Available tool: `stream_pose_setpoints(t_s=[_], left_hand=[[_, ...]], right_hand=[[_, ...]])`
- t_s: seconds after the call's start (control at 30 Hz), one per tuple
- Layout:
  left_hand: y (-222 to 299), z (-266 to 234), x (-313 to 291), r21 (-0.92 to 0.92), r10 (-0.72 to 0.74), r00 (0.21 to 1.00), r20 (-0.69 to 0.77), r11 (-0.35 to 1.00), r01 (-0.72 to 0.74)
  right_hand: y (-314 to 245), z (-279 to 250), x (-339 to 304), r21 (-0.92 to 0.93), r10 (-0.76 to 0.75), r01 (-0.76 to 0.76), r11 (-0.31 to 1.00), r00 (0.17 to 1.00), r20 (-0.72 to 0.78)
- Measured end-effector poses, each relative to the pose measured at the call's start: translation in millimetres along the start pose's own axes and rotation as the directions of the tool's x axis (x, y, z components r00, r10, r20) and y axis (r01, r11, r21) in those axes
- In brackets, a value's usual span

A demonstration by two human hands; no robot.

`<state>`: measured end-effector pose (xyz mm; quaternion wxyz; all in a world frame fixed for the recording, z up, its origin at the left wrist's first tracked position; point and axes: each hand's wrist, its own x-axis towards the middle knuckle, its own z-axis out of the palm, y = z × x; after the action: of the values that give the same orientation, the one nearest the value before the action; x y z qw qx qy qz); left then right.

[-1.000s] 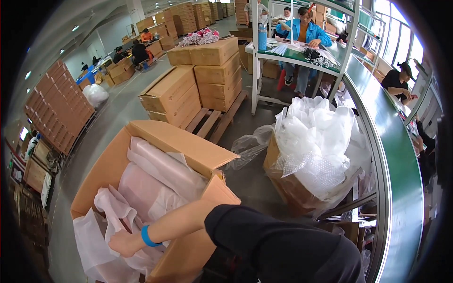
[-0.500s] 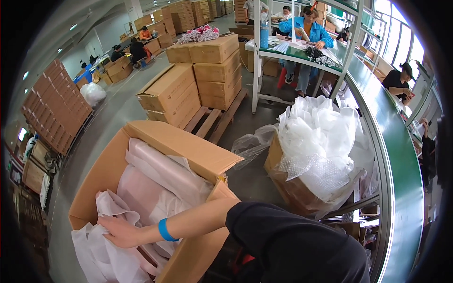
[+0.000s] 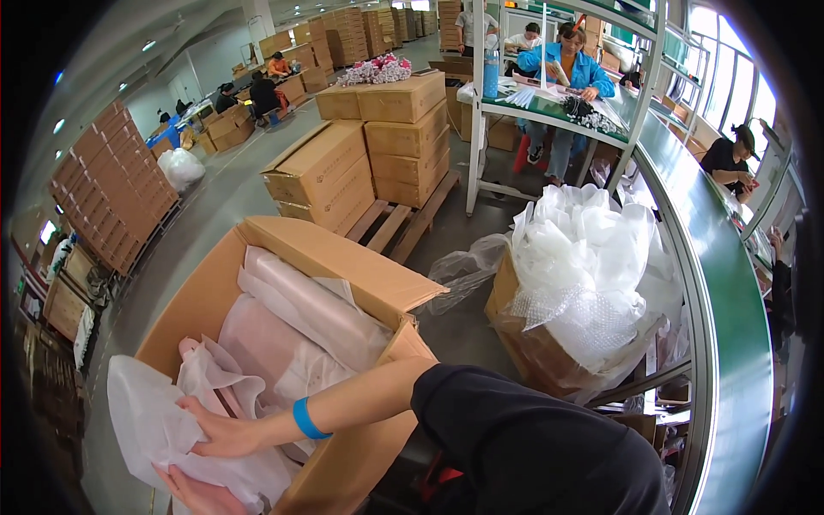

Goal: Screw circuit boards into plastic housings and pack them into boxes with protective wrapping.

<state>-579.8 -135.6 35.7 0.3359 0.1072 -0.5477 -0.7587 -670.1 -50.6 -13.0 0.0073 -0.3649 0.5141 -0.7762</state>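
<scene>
A white translucent foam wrap (image 3: 150, 416) hangs over the near left side of an open cardboard box (image 3: 193, 292). My right hand (image 3: 221, 432), a blue band on its wrist, is closed on the wrap's right side. Just below, my left hand (image 3: 199, 495) grips the same wrap from the near side, partly cut off by the lower edge. Whether anything lies inside that wrap I cannot tell. Within the box are pinkish pieces in foam wrap, among them a long wrapped roll (image 3: 300, 283) at the far side. A bare pink end (image 3: 188, 346) sticks out near loose foam.
Right of the box stands a carton (image 3: 515, 322) heaped with white foam and bubble wrap (image 3: 588, 257). A green conveyor (image 3: 730, 318) runs along the right. Stacked cartons (image 3: 403, 129) sit on a wooden pallet (image 3: 416, 223) ahead. Co-workers sit at benches farther off.
The foam wrap has been raised and spread to the left over the box edge. My left hand has come into view at the bottom, taking hold of it. The view has shifted slightly.
</scene>
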Motion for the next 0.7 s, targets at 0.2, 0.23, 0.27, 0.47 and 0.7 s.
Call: stream_pose_setpoints(t_s=[0.2,0.23,0.27,0.47,0.7], left_hand=[[1.1,-39.7,-2.8,0.766,-0.013,0.942,0.334,0.587,-0.263],[0.0,-48.4,-6.8,0.783,-0.007,0.951,0.309,0.570,-0.250],[-4.5,-52.3,-17.0,0.813,0.253,0.929,0.269,0.457,-0.360],[-50.9,-40.4,-68.8,0.953,0.557,0.802,0.218,0.056,-0.298],[-34.0,-46.2,-77.1,0.986,-0.042,0.986,0.162,0.046,-0.160]], right_hand=[[-21.6,-22.9,3.8,-0.110,0.460,-0.465,0.878,0.762,0.456],[-27.8,-19.1,4.5,-0.304,0.608,-0.529,0.793,0.651,0.453],[-27.0,-14.5,5.9,-0.327,0.665,-0.584,0.743,0.699,0.264],[11.4,-115.6,81.2,0.347,0.185,-0.088,0.934,0.948,-0.259],[-94.8,-180.1,123.1,-0.279,-0.365,0.274,0.920,0.857,-0.363]])
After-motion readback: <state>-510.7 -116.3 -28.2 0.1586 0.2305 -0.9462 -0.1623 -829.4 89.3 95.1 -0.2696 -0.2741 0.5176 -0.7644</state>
